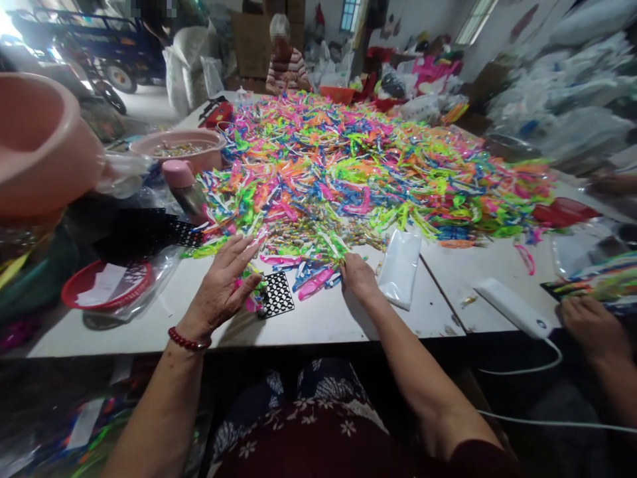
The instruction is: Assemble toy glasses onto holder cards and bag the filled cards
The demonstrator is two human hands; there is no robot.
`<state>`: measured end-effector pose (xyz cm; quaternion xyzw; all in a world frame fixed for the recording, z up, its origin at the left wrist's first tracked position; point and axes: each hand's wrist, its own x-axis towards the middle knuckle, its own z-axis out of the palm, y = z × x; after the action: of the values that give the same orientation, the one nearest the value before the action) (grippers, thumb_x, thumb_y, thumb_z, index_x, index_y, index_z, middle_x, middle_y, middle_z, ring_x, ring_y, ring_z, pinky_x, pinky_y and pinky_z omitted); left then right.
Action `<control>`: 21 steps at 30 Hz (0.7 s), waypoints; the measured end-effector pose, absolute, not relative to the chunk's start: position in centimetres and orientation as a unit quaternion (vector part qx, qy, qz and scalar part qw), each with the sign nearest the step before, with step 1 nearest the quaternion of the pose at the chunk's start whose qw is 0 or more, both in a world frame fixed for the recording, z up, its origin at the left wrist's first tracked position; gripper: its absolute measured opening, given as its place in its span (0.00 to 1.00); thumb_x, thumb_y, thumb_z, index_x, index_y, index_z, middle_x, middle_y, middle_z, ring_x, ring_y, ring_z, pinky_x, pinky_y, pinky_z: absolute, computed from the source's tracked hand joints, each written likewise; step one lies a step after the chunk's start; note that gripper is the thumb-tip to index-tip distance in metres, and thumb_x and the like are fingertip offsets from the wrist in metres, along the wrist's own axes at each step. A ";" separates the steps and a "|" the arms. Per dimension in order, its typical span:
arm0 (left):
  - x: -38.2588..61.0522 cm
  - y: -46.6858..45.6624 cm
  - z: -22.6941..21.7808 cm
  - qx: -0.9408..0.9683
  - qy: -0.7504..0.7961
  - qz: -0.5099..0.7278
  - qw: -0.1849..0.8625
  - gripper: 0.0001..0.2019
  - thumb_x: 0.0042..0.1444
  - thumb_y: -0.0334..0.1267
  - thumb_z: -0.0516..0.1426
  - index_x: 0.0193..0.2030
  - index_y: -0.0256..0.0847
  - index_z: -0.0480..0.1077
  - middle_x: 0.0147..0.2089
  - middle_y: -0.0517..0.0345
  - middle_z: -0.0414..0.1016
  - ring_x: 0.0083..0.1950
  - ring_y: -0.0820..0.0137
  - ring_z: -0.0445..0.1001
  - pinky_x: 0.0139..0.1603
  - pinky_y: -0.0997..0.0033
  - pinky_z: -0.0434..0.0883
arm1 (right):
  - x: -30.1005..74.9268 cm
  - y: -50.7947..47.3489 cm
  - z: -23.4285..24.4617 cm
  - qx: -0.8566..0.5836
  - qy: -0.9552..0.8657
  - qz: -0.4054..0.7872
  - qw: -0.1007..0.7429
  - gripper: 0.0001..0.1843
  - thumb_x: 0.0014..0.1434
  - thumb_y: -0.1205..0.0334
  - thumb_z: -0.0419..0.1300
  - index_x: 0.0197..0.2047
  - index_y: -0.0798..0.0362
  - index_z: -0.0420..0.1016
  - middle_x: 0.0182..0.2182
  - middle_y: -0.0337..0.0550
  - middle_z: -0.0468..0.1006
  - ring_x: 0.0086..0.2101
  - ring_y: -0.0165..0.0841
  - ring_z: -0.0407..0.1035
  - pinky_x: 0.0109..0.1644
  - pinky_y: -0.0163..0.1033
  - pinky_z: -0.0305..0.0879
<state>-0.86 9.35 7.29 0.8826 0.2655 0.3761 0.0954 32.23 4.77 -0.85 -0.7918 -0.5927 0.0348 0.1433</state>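
Observation:
My left hand, with a red bead bracelet at the wrist, reaches over the near edge of the pile. Its fingers are stretched out and its thumb is apart, with a few pink and green plastic pieces close beside the thumb. A black perforated card lies on the table just right of it. My right hand touches the pile's near edge, fingers bent together; what is in them is hidden. A pink plastic piece and blue ones lie between the hands. Behind is a large heap of multicoloured plastic pieces.
A stack of clear plastic bags lies right of my right hand. Farther right are a white corded device and another person's hand. At left stand a red basket, a pink-lidded flask and a pink basin.

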 end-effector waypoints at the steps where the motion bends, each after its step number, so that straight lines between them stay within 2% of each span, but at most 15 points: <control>1: -0.8 9.3 7.3 0.882 0.267 0.376 0.096 0.25 0.68 0.50 0.50 0.69 0.46 0.58 0.69 0.50 0.58 0.71 0.55 0.53 0.72 0.46 0.52 | 32.7 4.8 -0.8 -0.795 -0.593 0.033 0.120 0.09 0.64 0.68 0.51 0.45 0.57 0.70 0.43 0.56 0.75 0.40 0.40 0.70 0.43 0.41 0.62; 4: -0.7 9.1 7.3 0.880 0.276 0.374 0.095 0.26 0.68 0.50 0.49 0.69 0.45 0.57 0.68 0.50 0.59 0.71 0.56 0.53 0.72 0.47 0.53 | 31.9 5.0 -0.3 -0.785 -0.602 0.043 0.142 0.09 0.64 0.68 0.51 0.42 0.57 0.72 0.39 0.55 0.76 0.39 0.41 0.70 0.43 0.42 0.61; 6: -0.6 8.9 7.4 0.880 0.279 0.373 0.094 0.26 0.68 0.50 0.49 0.69 0.44 0.57 0.68 0.49 0.60 0.71 0.56 0.54 0.72 0.48 0.53 | 29.9 5.0 0.0 -0.755 -0.608 0.085 0.228 0.07 0.63 0.65 0.54 0.43 0.56 0.71 0.37 0.50 0.77 0.37 0.38 0.71 0.42 0.40 0.62; 8: -0.6 8.8 7.5 0.880 0.279 0.373 0.093 0.26 0.69 0.50 0.49 0.69 0.43 0.58 0.68 0.49 0.60 0.71 0.57 0.54 0.72 0.48 0.54 | 27.0 4.8 0.0 -0.683 -0.621 0.183 0.339 0.07 0.63 0.62 0.55 0.43 0.54 0.70 0.34 0.44 0.77 0.34 0.34 0.70 0.40 0.38 0.63; 10: -0.6 8.8 7.6 0.882 0.280 0.369 0.091 0.26 0.69 0.51 0.48 0.69 0.42 0.58 0.68 0.48 0.60 0.71 0.57 0.54 0.72 0.48 0.54 | 23.8 4.5 -0.3 -0.588 -0.642 0.279 0.405 0.06 0.63 0.61 0.54 0.41 0.52 0.69 0.32 0.40 0.76 0.32 0.32 0.69 0.38 0.36 0.62; 13: -0.5 8.8 7.7 0.883 0.289 0.358 0.089 0.27 0.69 0.52 0.47 0.69 0.42 0.57 0.68 0.48 0.60 0.71 0.57 0.54 0.72 0.48 0.54 | 19.9 4.7 -1.2 -0.518 -0.692 0.303 0.401 0.05 0.63 0.63 0.54 0.36 0.52 0.70 0.31 0.38 0.74 0.32 0.31 0.67 0.38 0.35 0.61; 17: -0.3 8.8 7.7 0.882 0.288 0.361 0.090 0.27 0.69 0.52 0.47 0.69 0.42 0.57 0.67 0.47 0.61 0.71 0.56 0.54 0.71 0.47 0.55 | 18.1 5.5 -1.9 -0.517 -0.735 0.267 0.347 0.06 0.63 0.68 0.54 0.38 0.53 0.72 0.33 0.40 0.75 0.35 0.31 0.67 0.41 0.34 0.60; 21: -0.2 8.8 7.7 0.882 0.286 0.363 0.093 0.28 0.69 0.53 0.46 0.69 0.41 0.57 0.67 0.46 0.61 0.70 0.55 0.54 0.71 0.46 0.56 | 18.4 6.0 -1.2 -0.530 -0.769 0.232 0.272 0.06 0.64 0.68 0.55 0.38 0.52 0.72 0.33 0.41 0.76 0.34 0.31 0.67 0.40 0.34 0.59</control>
<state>-0.22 8.78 7.72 0.8819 0.2860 0.3631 0.0927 18.35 5.96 -1.19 -0.5299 -0.7692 0.2319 0.2716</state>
